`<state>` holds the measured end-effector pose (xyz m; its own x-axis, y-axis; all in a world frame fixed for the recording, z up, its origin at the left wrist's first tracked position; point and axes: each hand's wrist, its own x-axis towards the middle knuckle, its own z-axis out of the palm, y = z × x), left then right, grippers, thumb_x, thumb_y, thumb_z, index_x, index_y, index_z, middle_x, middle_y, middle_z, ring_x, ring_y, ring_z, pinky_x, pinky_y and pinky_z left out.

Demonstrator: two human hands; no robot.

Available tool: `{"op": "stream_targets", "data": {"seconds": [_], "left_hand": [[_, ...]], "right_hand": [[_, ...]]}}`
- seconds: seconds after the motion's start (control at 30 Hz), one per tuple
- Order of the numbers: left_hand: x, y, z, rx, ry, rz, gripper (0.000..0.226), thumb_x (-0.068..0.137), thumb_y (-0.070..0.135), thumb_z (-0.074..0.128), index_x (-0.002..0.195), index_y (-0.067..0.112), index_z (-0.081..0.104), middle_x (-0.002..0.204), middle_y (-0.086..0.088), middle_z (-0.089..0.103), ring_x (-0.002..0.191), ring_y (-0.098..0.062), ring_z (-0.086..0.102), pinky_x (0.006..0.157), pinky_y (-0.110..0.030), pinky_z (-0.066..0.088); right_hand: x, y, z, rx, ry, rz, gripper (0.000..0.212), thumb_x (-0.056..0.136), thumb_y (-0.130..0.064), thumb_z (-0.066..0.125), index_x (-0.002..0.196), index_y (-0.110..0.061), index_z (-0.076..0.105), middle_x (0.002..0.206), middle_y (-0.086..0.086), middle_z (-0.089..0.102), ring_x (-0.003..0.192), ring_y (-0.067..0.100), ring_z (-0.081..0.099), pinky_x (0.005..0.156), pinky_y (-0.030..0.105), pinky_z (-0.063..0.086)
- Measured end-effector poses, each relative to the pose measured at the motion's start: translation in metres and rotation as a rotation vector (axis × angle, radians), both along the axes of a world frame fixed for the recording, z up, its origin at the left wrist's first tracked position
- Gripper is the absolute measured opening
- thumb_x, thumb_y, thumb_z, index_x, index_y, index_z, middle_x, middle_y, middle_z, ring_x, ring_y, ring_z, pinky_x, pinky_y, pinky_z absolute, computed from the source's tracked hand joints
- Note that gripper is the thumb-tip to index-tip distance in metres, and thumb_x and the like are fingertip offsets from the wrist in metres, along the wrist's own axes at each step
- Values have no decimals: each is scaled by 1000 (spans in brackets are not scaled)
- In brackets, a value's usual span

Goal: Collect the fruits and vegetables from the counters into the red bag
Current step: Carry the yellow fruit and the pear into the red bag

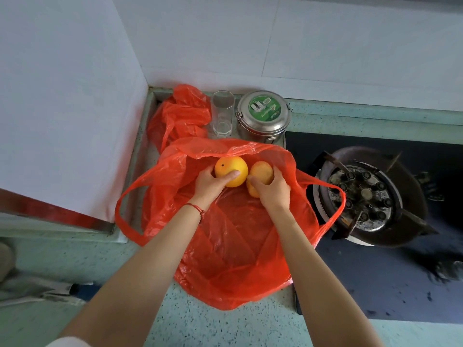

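A speckled green counter (220, 321) carries an open red bag (233, 246) beneath the fingers (231, 175); beyond the fingertips stand a crumpled red bag (180, 113), a clear glass (222, 112) and a steel tin (263, 116); a gas burner (363, 196) sits to their right.

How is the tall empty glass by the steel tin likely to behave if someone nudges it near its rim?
The glass would probably tip rather than slide, since it is tall and narrow. Empty, it looks light, so a small push may do. It stands close to the steel tin, so it could knock against it and chip.
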<state>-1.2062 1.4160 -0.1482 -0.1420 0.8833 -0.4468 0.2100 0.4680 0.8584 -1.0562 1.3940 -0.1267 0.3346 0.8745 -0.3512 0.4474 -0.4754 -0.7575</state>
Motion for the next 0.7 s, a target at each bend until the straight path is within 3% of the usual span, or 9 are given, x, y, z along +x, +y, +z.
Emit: {"op": "stream_targets", "data": {"seconds": [0.1, 0.27, 0.37, 0.47, 0.57, 0.7], "left_hand": [[1, -1, 3, 12, -3, 6, 57, 42, 61, 74, 87, 29, 63, 102, -7, 69, 95, -23, 65, 86, -48, 53], [-2, -5, 2, 42, 39, -13, 99, 39, 65, 73, 123, 16, 54, 119, -9, 62, 107, -24, 60, 88, -48, 51], [-5, -11, 7, 31, 40, -13, 107, 40, 64, 73, 131, 15, 47, 128, -10, 57, 114, -24, 55, 94, -46, 48], [-7, -19, 17, 12, 15, -5, 101, 53, 47, 80, 137, 11, 37, 137, -13, 48, 123, -24, 49, 101, -45, 42], [-9, -27, 19, -1, -54, 31, 90, 66, 26, 81, 140, 9, 32, 136, -18, 47, 119, -26, 52, 99, -45, 45], [-13, -44, 24, 32, 8, -17, 75, 75, 28, 74, 137, 9, 36, 134, -16, 51, 117, -25, 54, 100, -40, 44]], "right_hand": [[-2, -2, 2, -7, -39, 8, 84, 78, -46, 67, 145, -16, 25, 140, 11, 46, 129, 29, 41, 102, 36, 36], [-3, -8, 4, -29, -86, -9, 85, 78, -48, 66, 144, -14, 25, 139, 14, 45, 126, 33, 44, 99, 40, 38], [-2, -14, 5, -37, -101, -19, 81, 80, -46, 65, 143, -13, 27, 141, 14, 43, 128, 33, 41, 102, 41, 36], [-1, -22, 6, -18, -129, -13, 78, 81, -45, 63, 143, -12, 28, 142, 13, 41, 130, 31, 38, 104, 41, 33], [1, -32, 10, 17, -139, -8, 74, 84, -42, 61, 143, -13, 28, 144, 12, 39, 132, 28, 35, 106, 40, 32], [-1, -51, 17, 104, -154, 28, 66, 88, -39, 57, 142, -13, 30, 143, 10, 39, 130, 25, 39, 105, 39, 35]]}}
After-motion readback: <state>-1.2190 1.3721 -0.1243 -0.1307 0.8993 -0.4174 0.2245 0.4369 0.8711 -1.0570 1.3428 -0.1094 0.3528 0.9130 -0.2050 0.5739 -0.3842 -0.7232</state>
